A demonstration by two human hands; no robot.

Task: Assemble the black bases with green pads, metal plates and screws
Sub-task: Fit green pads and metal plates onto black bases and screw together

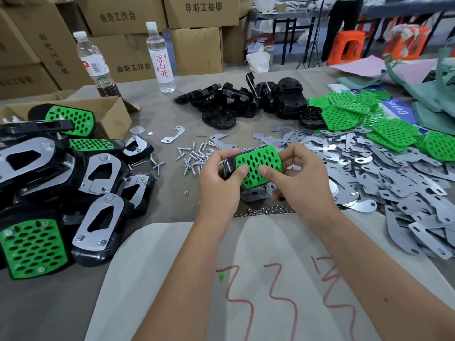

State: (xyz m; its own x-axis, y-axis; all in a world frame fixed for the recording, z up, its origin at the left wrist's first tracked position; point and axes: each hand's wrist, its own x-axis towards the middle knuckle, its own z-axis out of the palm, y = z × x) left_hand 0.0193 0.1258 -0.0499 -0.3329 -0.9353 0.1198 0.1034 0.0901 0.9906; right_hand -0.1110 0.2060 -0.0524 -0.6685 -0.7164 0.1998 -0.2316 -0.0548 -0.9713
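From my head camera, I have both hands raised over the middle of the grey tabletop (157, 114), sharing one part between them: a black plastic base (227, 166) with a perforated green rubber pad (258, 166) lying on its upper face. My left hand (219, 183) has its fingers curled round the base's left end, with the thumb pressed on the pad's near left corner. My right hand (299, 178) grips the right side, thumb flat on the pad's near edge and fingers curled behind it. Just beyond my hands lies a scatter of small silver screws (194, 156), and a row of small metal nuts (264, 209) sits just near of them. To the right spreads a wide heap of flat grey metal plates (384, 178), with a pile of loose green perforated pads (364, 114) farther back on the right. A heap of bare black bases (241, 102) lies at the far middle. On the left sits a stack of finished assemblies (61, 188), some spilling from an open cardboard box (110, 112). Two clear plastic bottles (161, 57) stand at the far left, in front of stacked brown cartons (197, 48). A pale cloth with red marks (246, 279) covers the near edge beneath my forearms.
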